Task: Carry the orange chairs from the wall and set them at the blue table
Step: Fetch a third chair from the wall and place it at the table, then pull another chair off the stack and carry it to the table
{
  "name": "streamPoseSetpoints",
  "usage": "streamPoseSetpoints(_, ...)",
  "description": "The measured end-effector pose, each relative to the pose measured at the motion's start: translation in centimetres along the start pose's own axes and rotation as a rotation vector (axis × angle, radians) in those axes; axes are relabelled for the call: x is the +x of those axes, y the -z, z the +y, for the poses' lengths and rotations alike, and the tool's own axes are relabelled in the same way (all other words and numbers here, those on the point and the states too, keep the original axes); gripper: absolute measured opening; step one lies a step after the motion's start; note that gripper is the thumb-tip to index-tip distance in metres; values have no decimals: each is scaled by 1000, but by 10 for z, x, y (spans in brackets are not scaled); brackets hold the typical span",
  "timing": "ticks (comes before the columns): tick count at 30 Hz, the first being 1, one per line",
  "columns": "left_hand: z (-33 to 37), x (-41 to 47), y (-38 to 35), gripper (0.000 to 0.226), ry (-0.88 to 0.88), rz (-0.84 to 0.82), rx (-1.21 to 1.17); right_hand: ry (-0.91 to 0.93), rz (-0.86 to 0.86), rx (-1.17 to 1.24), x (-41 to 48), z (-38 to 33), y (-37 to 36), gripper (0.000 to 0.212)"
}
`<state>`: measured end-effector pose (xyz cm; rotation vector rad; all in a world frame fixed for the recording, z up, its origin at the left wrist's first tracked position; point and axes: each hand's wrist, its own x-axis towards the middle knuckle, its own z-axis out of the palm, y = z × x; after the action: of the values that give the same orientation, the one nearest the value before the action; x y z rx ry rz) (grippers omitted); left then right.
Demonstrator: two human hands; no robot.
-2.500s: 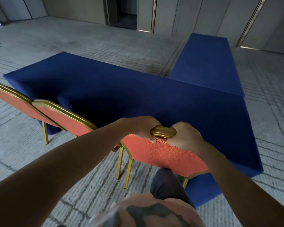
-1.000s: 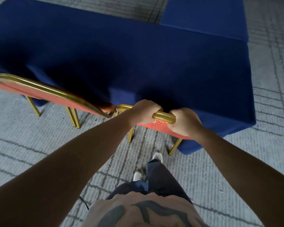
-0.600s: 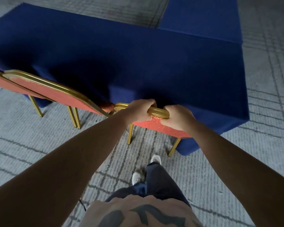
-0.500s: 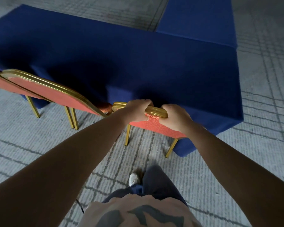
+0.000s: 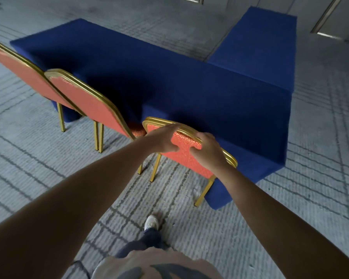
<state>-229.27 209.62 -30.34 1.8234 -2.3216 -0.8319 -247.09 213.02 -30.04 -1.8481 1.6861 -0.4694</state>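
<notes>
The orange chair (image 5: pixel 186 156) with a gold frame stands on the carpet, its seat tucked under the blue table (image 5: pixel 199 85) near the table's right end. My left hand (image 5: pixel 163 140) lies against the backrest with straight fingers reaching up to the gold top rail, thumb spread. My right hand (image 5: pixel 208 151) covers the top rail further right, fingers curled over it and thumb on the orange back. Two more orange chairs, one (image 5: pixel 89 103) next to it and one (image 5: pixel 22 69) at the far left, stand along the same table side.
A second blue table (image 5: pixel 260 43) joins the first at the far right, forming an L. Grey lined carpet (image 5: pixel 320 158) surrounds the tables. My foot (image 5: pixel 151 222) is on the carpet just behind the chair. Wall panels run along the far edge.
The chair came down from a tilted carry onto the floor at the table. My left hand let go of the top rail and now lies flat on the backrest. I stepped back a little.
</notes>
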Motion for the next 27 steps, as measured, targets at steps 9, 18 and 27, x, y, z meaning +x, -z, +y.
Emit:
streamPoseSetpoints(9,7,-100,-14,80,233,119,-222,86,-108,71,-56,-24,10,44)
streamPoseSetpoints(18,-67,-209,21,68,505,355,-313,253,-345,18,-61,-131,-61,42)
streamPoseSetpoints(27,-231,-333,69,65,734,556,-452,414,-595,-128,-47,-312,-208,44)
